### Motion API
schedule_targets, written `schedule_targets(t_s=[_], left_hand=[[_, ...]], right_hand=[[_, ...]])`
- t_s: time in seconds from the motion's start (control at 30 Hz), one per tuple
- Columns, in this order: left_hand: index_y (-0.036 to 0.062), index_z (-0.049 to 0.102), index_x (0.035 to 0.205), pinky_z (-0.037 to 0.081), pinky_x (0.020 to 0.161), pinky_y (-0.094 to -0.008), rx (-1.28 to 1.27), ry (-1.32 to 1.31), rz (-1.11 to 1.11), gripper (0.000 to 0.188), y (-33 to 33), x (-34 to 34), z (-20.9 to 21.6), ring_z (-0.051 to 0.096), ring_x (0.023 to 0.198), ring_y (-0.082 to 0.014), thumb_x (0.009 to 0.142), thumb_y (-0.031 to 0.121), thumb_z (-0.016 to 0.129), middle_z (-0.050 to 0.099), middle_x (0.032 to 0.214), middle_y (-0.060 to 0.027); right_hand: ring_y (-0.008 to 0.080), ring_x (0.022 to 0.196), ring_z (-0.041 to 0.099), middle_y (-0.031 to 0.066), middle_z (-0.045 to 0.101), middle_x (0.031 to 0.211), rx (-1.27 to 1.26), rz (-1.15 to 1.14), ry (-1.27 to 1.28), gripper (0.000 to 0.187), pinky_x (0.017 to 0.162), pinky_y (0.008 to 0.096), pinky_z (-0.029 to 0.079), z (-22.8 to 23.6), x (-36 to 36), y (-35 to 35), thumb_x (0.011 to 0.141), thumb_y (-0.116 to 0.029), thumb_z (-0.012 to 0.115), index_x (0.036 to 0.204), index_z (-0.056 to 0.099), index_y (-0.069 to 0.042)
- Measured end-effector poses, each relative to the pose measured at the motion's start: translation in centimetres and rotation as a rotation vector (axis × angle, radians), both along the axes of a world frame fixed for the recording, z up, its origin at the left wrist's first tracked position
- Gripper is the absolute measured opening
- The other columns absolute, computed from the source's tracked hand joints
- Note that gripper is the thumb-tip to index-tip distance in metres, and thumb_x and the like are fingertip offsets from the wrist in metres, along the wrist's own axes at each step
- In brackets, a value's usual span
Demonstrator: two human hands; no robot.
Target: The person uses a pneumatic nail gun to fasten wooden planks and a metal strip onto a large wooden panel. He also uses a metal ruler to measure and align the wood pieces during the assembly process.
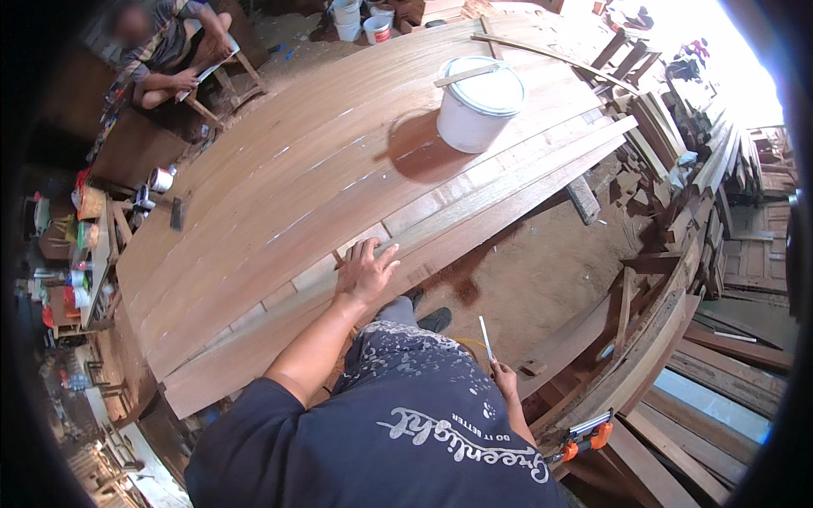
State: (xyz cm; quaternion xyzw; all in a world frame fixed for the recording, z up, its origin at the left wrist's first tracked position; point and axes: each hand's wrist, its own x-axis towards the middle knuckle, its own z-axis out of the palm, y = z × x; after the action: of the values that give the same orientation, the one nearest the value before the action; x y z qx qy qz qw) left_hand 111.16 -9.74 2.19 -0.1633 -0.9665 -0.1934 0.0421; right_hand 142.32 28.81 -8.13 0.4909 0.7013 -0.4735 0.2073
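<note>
My left hand point(366, 273) rests on a long pale plank point(457, 227) along the near side of a large wooden panel point(279, 186). Its fingers are spread and slightly bent, with nothing visible in them. Low by my right side, my right hand point(505, 383) is closed on a slim pale stick-like tool point(485, 337), which points up and away; its exact kind is not clear. A thin yellow strip point(466, 341) shows beside it, partly hidden by my shirt. Small wood blocks point(279, 295) lie in a row between plank and panel.
A lidded white bucket point(479, 110) stands on the panel with a stick across it. A dark flat block point(177, 214) lies at the panel's left. Stacked timber and an orange clamp point(600, 437) are on the right. Another person point(182, 59) sits at the far left.
</note>
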Motion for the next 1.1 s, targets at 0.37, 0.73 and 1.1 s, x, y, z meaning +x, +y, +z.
schedule_targets(t_s=[0.37, 0.73, 1.1], left_hand=[[0.0268, 0.074, 0.134, 0.052, 0.101, -0.0514, 0.077, 0.035, 0.062, 0.036, 0.1, 1.5, -0.5, 0.06, 0.124, -0.0326, 0.098, 0.034, 0.073, 0.062, 0.133, -0.0088], [0.0351, 0.076, 0.129, 0.027, 0.122, -0.0652, -0.028, 0.132, 0.219, 0.036, -3.1, -1.0, -2.7, 0.039, 0.149, -0.0352, 0.096, 0.049, 0.072, 0.053, 0.153, -0.0092], [0.0169, 0.07, 0.133, 0.03, 0.115, -0.0612, -0.045, 0.02, 0.403, 0.066, -3.8, -0.1, -0.7, 0.05, 0.132, -0.0324, 0.088, 0.065, 0.076, 0.06, 0.136, -0.0071]], right_hand=[[0.0122, 0.068, 0.06, 0.0064, 0.069, 0.081, -0.072, 0.138, 0.037, 0.057, 0.061, 0.0307, 0.049, -2.3, 0.6, 2.2, 0.1, -0.049, 0.074, 0.124, 0.076, 0.003], [0.0163, 0.09, 0.07, 0.0142, 0.079, 0.101, 0.007, 0.369, 0.078, 0.063, 0.083, 0.0332, 0.056, -3.7, -0.4, 5.9, 0.102, -0.052, 0.071, 0.123, 0.076, 0.006], [0.0103, 0.061, 0.055, 0.0039, 0.065, 0.08, -0.042, 0.287, -0.01, 0.053, 0.055, 0.0291, 0.045, 2.4, -7.0, 2.8, 0.102, -0.046, 0.073, 0.121, 0.075, 0.003]])
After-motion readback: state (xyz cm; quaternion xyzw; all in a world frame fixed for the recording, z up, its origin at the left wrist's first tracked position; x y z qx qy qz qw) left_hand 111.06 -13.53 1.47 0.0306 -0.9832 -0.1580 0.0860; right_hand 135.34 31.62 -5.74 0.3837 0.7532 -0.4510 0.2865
